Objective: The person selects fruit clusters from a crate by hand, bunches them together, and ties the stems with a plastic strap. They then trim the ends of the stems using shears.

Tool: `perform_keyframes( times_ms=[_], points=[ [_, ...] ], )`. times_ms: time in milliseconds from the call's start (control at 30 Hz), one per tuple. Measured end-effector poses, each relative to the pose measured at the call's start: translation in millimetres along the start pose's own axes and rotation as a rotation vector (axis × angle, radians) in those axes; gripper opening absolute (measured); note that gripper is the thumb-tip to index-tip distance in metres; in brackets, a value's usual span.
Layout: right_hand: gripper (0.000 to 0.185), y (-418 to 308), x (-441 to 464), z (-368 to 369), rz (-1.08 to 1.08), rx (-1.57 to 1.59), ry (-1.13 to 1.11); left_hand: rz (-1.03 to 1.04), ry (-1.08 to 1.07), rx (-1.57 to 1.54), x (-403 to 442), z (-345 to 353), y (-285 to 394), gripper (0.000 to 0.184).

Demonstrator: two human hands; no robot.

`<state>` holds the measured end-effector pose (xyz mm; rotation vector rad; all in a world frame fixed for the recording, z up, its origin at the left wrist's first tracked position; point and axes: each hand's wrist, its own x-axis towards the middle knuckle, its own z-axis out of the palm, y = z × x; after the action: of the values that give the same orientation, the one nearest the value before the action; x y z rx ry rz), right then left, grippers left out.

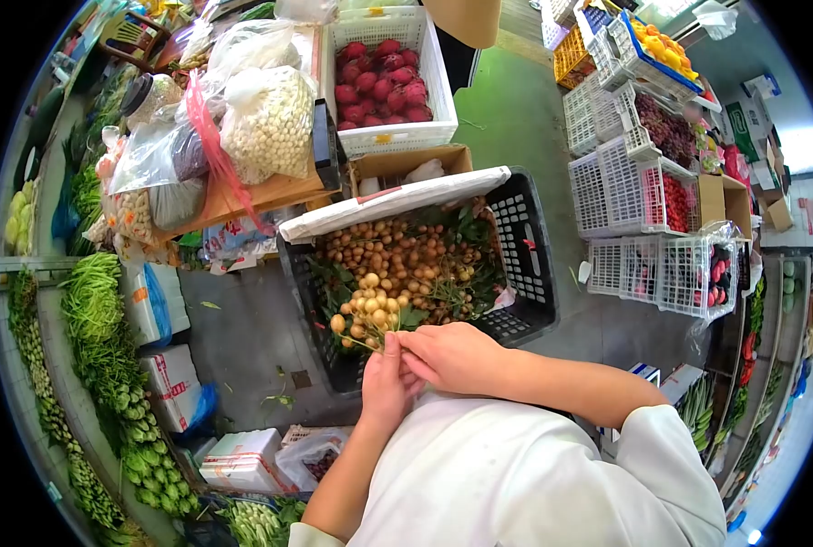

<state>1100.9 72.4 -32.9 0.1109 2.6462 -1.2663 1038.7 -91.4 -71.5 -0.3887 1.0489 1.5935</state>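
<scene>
Grey shop floor (242, 351) runs all round a black crate (527, 251), the landmark here. Well L of the crate: a long row of leafy greens (97, 314). Well R of it: stacked white crates (612, 187) w/ fruit. Just beyond its far side, a white crate (397, 139) of dark red fruit; to that one's L, a clear bag (265, 128) of small pale pieces. A white panel (397, 202) lies across the black crate's far rim. Inside: loose round tan fruit (425, 251), w/ leaves & twigs. At the near rim, the person's R hand (457, 357) and L hand (386, 392) meet, fingertips touching. Fingers are nearly closed: L thumb & fingertips pinch thin stems (370, 345); R thumb & index look pinched on the same stems, other R fingers curled, partly hidden. The fruit bunch (370, 301) hangs off those stems, over the crate's near L part, paler than the pile. Risks, IMO: a hard tug could snap a thin stem & drop fruit; a loose pinch could let the bunch slip; held so near the rim, strays might roll onto the floor; squeezing could split skins.
</scene>
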Motion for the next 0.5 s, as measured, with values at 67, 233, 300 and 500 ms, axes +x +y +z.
perform_keyframes(
  times_ms=[67, 233, 300, 500],
  points=[
    [0.022, -1.5, -0.1, -6.3, -0.033, 0.018, -0.029, -0.013, 0.018, 0.024, -0.2, 7.1, 3.0, 0.043],
    [0.02, -18.0, -2.7, -43.4, -0.184, 0.229, -0.056, 0.101, 0.108, -0.199, 10.1, -12.1, -9.1, 0.029],
    [0.022, -38.7, -14.2, -88.8, -0.213, 0.596, 0.122, 0.09, 0.122, -0.209, 7.6, -11.2, -4.8, 0.028],
    [0.035, -93.4, -62.1, -179.3, -0.953, 1.481, 0.013, 0.054, 0.007, -0.397, 10.2, -18.2, -5.8, 0.03]
  ],
)
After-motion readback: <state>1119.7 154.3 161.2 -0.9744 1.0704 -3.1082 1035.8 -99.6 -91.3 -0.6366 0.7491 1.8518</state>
